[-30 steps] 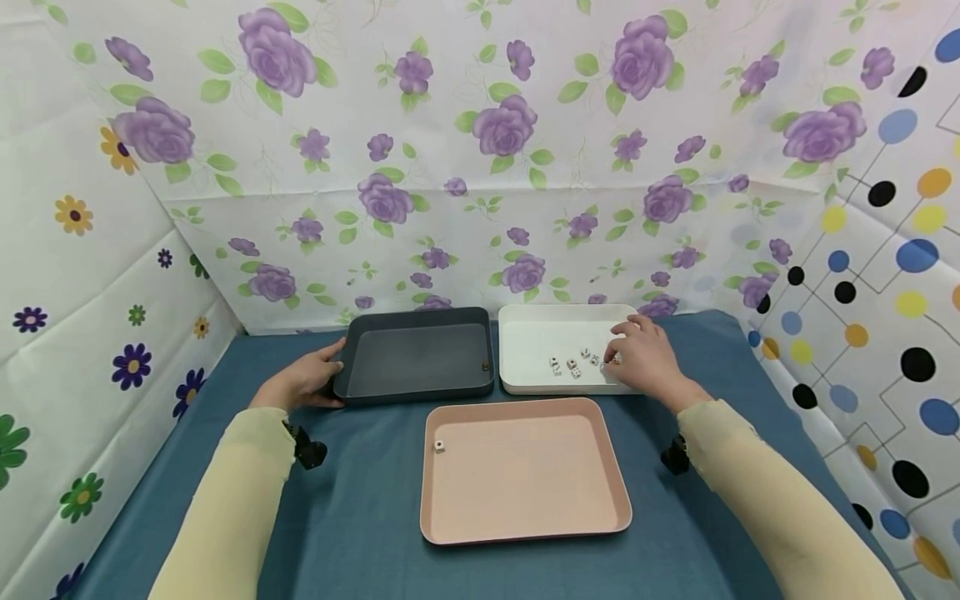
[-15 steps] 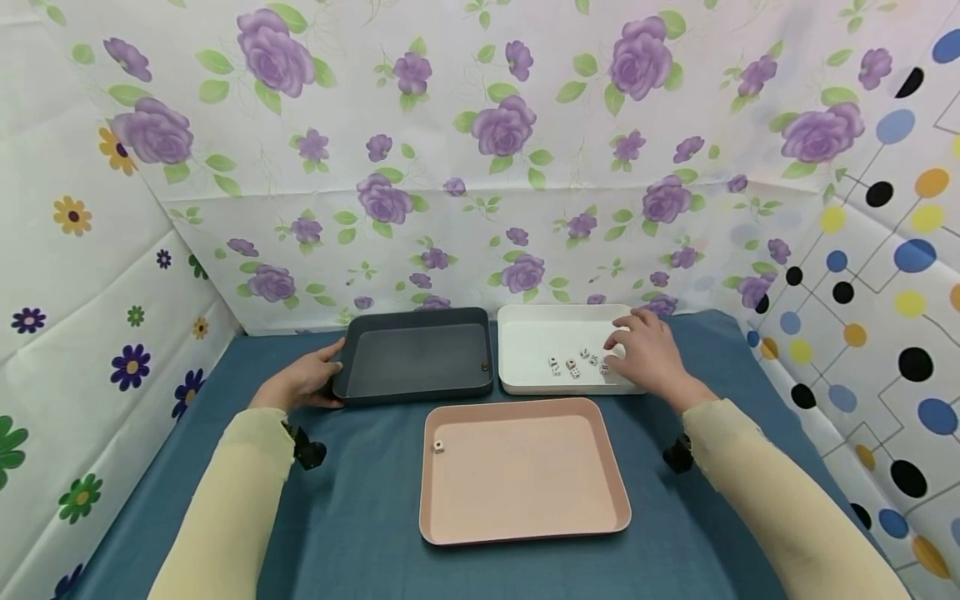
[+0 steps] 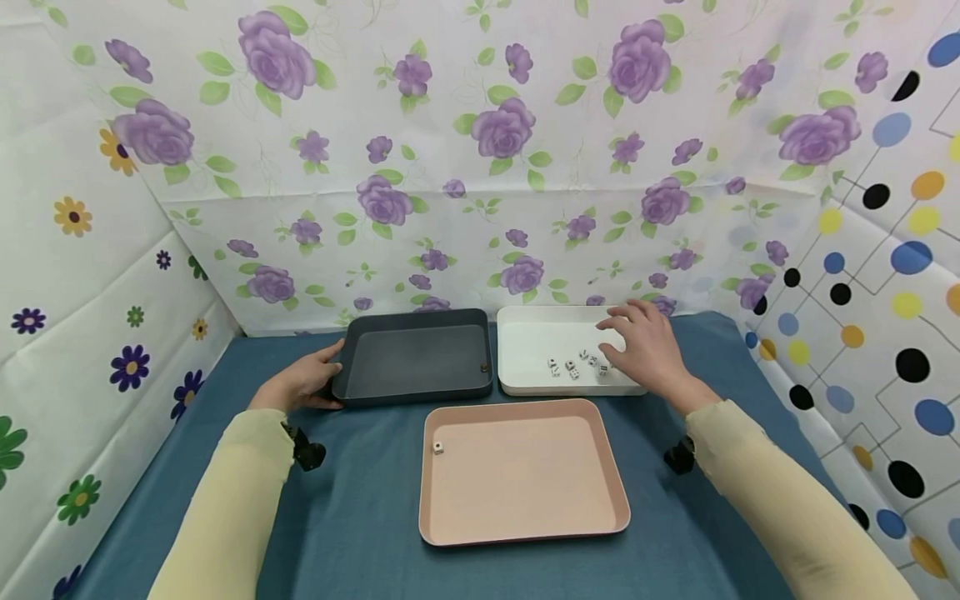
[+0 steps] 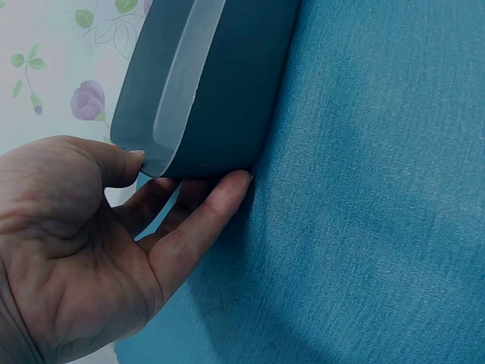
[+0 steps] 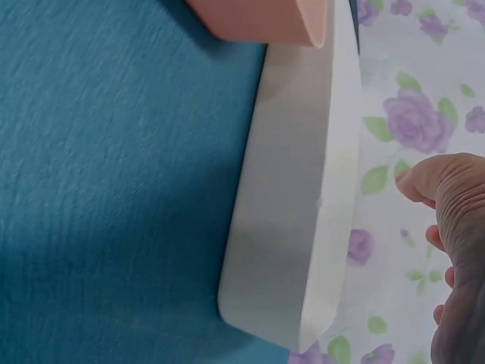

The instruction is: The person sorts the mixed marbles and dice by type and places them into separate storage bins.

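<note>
In the head view, my left hand (image 3: pixel 302 381) holds the left end of a dark grey tray (image 3: pixel 412 358). In the left wrist view, its thumb (image 4: pixel 121 163) touches the tray's rim and its fingers (image 4: pixel 204 220) lie against the end wall. My right hand (image 3: pixel 645 350) hovers over the right side of a white tray (image 3: pixel 540 327), fingers spread and bent, with nothing seen between them. Several white dice (image 3: pixel 573 373) lie in that tray, left of the hand. One small brown object (image 3: pixel 483 367) sits at the dark tray's right wall, too small to tell.
Closer to me lies a pink tray (image 3: pixel 525 475) with one white die (image 3: pixel 438 448) near its left side. All the trays stand on a blue cloth (image 3: pixel 360 492). A flowered curtain (image 3: pixel 465 225) rises right behind them, and patterned cloths hang at both sides.
My right hand has lifted a little from the dice and its fingers have spread, showing a die that they hid before. My left hand keeps its place on the dark tray.
</note>
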Demonstrator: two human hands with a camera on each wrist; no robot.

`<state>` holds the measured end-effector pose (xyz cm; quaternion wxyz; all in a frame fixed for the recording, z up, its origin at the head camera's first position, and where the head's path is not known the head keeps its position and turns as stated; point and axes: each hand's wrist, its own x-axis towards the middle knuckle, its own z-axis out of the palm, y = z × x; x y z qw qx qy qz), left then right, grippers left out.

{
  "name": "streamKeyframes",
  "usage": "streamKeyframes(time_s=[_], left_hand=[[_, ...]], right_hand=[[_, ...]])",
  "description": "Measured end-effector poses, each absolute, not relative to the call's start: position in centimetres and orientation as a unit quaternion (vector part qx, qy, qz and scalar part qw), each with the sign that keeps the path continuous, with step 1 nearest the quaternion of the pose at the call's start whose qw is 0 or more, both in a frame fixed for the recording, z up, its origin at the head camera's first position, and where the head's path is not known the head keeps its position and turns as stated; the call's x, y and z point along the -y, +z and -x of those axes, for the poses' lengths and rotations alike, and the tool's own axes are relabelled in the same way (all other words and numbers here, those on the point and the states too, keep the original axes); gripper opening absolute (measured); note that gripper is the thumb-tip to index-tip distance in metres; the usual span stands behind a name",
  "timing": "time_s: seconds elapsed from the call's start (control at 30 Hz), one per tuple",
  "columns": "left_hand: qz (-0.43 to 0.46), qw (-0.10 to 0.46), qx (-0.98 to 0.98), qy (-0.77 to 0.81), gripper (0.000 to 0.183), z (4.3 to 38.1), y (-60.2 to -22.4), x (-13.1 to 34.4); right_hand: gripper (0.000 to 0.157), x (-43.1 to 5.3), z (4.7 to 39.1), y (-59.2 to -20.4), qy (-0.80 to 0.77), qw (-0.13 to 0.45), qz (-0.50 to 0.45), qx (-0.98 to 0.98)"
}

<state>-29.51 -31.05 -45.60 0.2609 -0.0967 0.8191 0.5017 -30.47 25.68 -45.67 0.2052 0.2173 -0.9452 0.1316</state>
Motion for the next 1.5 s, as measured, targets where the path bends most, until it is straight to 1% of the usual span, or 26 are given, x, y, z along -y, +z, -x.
streamKeyframes(time_s=[0.17,0.4,0.6,1.13,1.5], left_hand=[[0.099,0.261,-0.818,0.503,0.064,29.6,-45.7,31.0],[0.098,0.263,-0.816,0.505,0.064,29.6,-45.7,31.0],[0.098,0.264,-0.815,0.507,0.064,29.6,-45.6,30.9],[0.106,0.265,-0.814,0.506,0.064,29.5,-45.5,30.8],[0.106,0.263,-0.815,0.505,0.064,29.8,-45.7,30.9]], right_hand=[[0.034,-24.7,30.3,-44.8,0.138,0.231,-0.235,0.934],[0.043,-22.6,29.5,-43.0,0.157,0.249,-0.262,0.919],[0.046,-20.9,28.7,-41.6,0.185,0.267,-0.293,0.899],[0.045,-16.1,27.1,-39.8,0.209,0.294,-0.377,0.853],[0.040,-12.9,26.1,-39.6,0.209,0.266,-0.405,0.849]])
